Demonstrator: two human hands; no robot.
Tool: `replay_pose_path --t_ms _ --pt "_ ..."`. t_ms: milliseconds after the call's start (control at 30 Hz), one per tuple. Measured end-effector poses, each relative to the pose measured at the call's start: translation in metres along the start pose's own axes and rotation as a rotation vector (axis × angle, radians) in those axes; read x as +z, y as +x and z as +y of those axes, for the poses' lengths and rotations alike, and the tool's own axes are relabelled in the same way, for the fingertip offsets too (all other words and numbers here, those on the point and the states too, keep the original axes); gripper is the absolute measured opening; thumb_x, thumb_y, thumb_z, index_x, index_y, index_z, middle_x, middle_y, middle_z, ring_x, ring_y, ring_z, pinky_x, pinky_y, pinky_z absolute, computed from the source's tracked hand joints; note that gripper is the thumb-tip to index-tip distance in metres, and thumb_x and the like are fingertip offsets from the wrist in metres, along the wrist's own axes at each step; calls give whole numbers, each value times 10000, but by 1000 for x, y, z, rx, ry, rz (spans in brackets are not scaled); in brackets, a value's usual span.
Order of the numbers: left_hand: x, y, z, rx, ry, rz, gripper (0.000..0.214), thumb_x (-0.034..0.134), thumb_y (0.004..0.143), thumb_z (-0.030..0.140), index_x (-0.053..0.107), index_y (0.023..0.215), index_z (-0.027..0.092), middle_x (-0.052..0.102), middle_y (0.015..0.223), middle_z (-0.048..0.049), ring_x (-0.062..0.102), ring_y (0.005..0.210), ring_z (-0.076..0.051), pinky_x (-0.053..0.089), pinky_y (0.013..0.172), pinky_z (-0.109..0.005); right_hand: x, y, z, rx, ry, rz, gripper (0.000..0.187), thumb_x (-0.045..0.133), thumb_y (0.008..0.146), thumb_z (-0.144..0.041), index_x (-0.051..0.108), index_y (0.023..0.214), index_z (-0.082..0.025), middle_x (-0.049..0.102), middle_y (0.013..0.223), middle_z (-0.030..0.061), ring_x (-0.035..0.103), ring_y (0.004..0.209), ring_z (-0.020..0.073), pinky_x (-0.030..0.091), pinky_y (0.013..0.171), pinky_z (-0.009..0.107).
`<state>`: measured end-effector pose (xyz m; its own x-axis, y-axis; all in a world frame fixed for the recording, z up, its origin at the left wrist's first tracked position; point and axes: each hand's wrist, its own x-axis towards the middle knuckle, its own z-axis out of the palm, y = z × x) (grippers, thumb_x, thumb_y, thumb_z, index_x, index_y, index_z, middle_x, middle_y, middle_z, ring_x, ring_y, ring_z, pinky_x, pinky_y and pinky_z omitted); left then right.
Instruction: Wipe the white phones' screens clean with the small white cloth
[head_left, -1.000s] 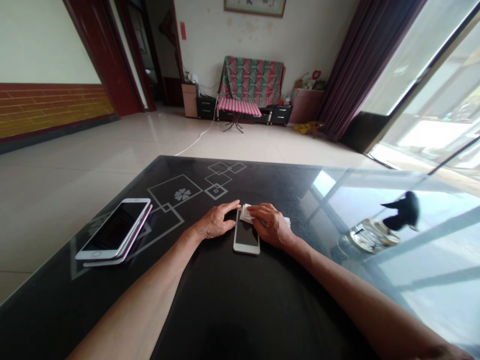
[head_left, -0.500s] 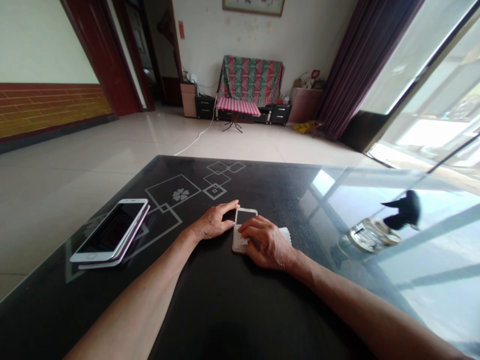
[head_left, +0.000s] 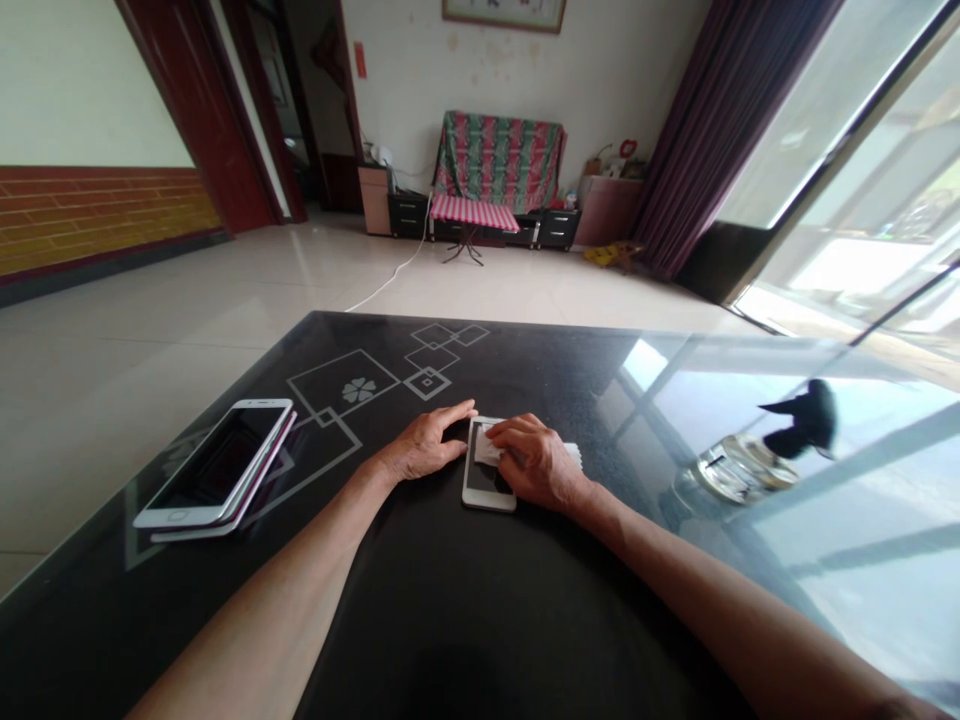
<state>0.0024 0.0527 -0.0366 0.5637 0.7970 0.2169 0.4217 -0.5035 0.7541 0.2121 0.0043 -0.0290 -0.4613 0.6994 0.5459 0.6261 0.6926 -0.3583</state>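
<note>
A white smartphone lies face up on the dark tabletop in front of me. My left hand rests along its left side, thumb and fingers stretched out apart, with the tips at or touching the phone's edge. Over the upper right of the screen, my right hand has its fingers bent down on a white cloth pressed against the glass. A zigzag edge of this cloth shows to the right of the hand. The lower part of the dark screen is uncovered.
At the left lie stacked phones, a white one on top. On the right stands a glass jar with a black object at it. The glossy table reflects the window. A striped folding table stands across the room.
My right hand has slid the cloth up the phone, from the lower screen towards the top, uncovering the lower part. My left hand has stayed at the phone's left side.
</note>
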Motion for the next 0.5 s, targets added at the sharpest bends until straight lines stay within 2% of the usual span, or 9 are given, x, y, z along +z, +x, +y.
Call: replay_pose_path --t_ms 133,233,333,500 --pt "-1 0 1 3 28 -7 660 575 735 188 441 1382 185 519 1384 -62 443 1310 -215 276 1157 -395 -4 -8 -25 -63 69 -95 234 495 605 -46 583 761 -197 646 847 44 581 756 178 488 748 319" --pt "-1 0 0 10 48 -11 658 567 737 188 440 1382 185 524 1380 -53 427 1323 -207 263 1163 -385 -5 -10 -34 -100 93 -142 227 488 592 -58 575 747 -200 630 799 36 574 731 174 481 731 309" --pt "0 0 -3 23 50 -12 644 575 746 208 447 1377 180 520 1384 -53 417 1330 -205 261 1164 -375 -6 -8 -22 -62 68 -99 228 497 623 -61 604 772 -196 649 830 47 583 753 178 486 737 311" --pt "2 0 -7 15 19 1 659 589 762 247 418 1395 186 537 1368 -64 458 1299 -217 298 1146 -400 -6 -3 18 22 -56 32 277 490 737 -48 675 881 -196 698 960 61 616 868 197 493 814 347"
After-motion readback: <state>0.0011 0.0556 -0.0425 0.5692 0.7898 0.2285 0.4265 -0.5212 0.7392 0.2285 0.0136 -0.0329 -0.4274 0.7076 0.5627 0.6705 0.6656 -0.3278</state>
